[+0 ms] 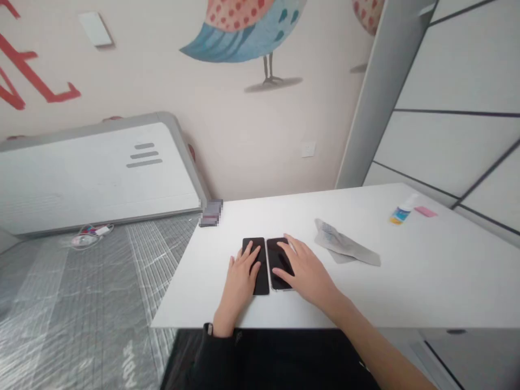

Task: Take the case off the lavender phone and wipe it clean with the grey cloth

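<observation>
Two black smartphones [263, 279] are laid face up and side by side, almost touching, near the front edge of the white desk [422, 292] in the head view. The left hand [239, 276] is placed flat over the left-hand phone, and the right hand [304, 273] over the right-hand phone [276, 254]. The fingers [252, 254] of both hands are spread moderately across the dark glass; nothing is pinched or gripped.

Each phone is judged to be light, thin and stiff, though its glass is likely to be slippery and fragile. It would best be taken by the long side edges, where a pale metal rim can be seen on the right-hand phone.

To the right of the hands, a crumpled grey-and-white pouch [345, 244] lies on the desk. Toward the upper right are a small bottle with a blue label [401, 212] and a pink rectangular piece [425, 212]. A pixelated, unidentifiable object [211, 213] sits at the desk's far left corner. Off the desk at the left, a small tangle of cable [91, 235] lies on a grey, plastic-covered surface [81, 303], beneath a rounded white panel [97, 173]. A painted bird [244, 32] is seen on the wall at the top.
</observation>
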`<state>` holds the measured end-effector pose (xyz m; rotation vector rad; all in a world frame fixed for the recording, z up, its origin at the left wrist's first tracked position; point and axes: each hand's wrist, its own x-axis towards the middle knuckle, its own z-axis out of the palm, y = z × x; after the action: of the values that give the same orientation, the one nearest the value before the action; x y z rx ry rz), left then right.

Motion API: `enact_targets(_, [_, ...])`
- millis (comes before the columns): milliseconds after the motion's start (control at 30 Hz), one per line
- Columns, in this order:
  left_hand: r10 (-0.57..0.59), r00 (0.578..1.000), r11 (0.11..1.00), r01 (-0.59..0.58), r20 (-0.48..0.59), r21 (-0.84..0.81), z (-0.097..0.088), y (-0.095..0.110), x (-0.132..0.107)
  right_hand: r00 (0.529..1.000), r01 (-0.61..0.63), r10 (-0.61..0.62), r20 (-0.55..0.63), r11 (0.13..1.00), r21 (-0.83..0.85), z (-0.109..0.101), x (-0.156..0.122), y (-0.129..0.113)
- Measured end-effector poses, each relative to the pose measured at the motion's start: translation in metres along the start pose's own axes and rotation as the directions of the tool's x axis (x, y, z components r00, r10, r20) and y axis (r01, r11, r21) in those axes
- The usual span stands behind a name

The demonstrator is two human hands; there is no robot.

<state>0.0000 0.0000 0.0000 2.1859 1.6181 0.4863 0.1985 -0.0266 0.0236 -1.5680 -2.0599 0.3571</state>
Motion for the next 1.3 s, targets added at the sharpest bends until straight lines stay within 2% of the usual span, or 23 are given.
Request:
enact_targets(100, [-0.026, 0.999, 1.000, 0.026, -0.038, 0.004, 0.003, 0.004, -0.001, 0.989, -0.083, 0.092, 0.117, 0.993, -0.084, 0.011, -0.004, 0.020])
enact_targets(200, [-0.032, 0.994, 0.999, 0.032, -0.107, 0.000, 0.005, 0.005, -0.002, 0.985, -0.056, 0.067, 0.156, 0.996, -0.071, 0.016, -0.024, 0.024])
enact_targets(333, [-0.053, 0.983, 0.999, 0.050, -0.177, -0.023, 0.005, 0.006, -0.003, 0.993, -0.074, 0.077, 0.089, 0.997, -0.031, 0.015, -0.053, 0.017])
enact_targets(433, [-0.057, 0.978, 0.996, 0.040, -0.201, -0.085, 0.001, 0.009, -0.005, 0.994, -0.108, 0.108, 0.003, 0.994, 0.024, 0.018, -0.062, 0.011])
enact_targets(567, [-0.006, 0.949, 0.970, -0.071, -0.317, -0.232, -0.012, 0.019, -0.013, 0.993, -0.096, 0.104, -0.047, 0.986, 0.140, 0.018, -0.061, 0.016])
enact_targets(633, [-0.002, 0.946, 0.939, -0.110, -0.325, -0.325, -0.018, 0.027, -0.021, 0.991, -0.090, 0.108, -0.072, 0.970, 0.225, 0.012, -0.064, 0.023])
enact_targets(700, [-0.045, 0.964, 0.909, -0.069, -0.262, -0.410, -0.023, 0.037, -0.029, 0.989, -0.070, 0.105, -0.108, 0.955, 0.287, 0.002, -0.074, 0.028])
enact_targets(767, [-0.075, 0.993, 0.851, 0.013, -0.096, -0.524, -0.023, 0.049, -0.036, 0.986, -0.001, 0.049, -0.157, 0.956, 0.295, -0.006, -0.086, 0.028])
enact_targets(833, [-0.027, 0.992, 0.726, 0.102, 0.120, -0.680, -0.021, 0.061, -0.041, 0.978, 0.110, -0.059, -0.202, 0.962, 0.250, -0.012, -0.096, 0.024])
enact_targets(900, [0.050, 0.971, 0.577, 0.164, 0.235, -0.800, -0.017, 0.071, -0.045, 0.969, 0.170, -0.127, -0.212, 0.966, 0.195, -0.012, -0.101, 0.020])
enact_targets(933, [0.070, 0.967, 0.522, 0.176, 0.247, -0.835, -0.015, 0.075, -0.047, 0.968, 0.175, -0.139, -0.210, 0.970, 0.166, -0.011, -0.101, 0.017])
enact_targets(1000, [0.073, 0.973, 0.476, 0.158, 0.218, -0.865, -0.012, 0.080, -0.051, 0.972, 0.162, -0.134, -0.195, 0.977, 0.136, -0.010, -0.100, 0.012])
enact_targets(1200, [0.138, 0.983, 0.481, 0.039, 0.120, -0.876, -0.014, 0.085, -0.063, 0.978, 0.136, -0.086, -0.188, 0.953, 0.271, -0.014, -0.097, -0.004])
enact_targets(1300, [0.178, 0.976, 0.431, 0.035, 0.123, -0.902, -0.015, 0.083, -0.071, 0.982, 0.160, -0.120, -0.146, 0.940, 0.302, -0.022, -0.099, -0.005])
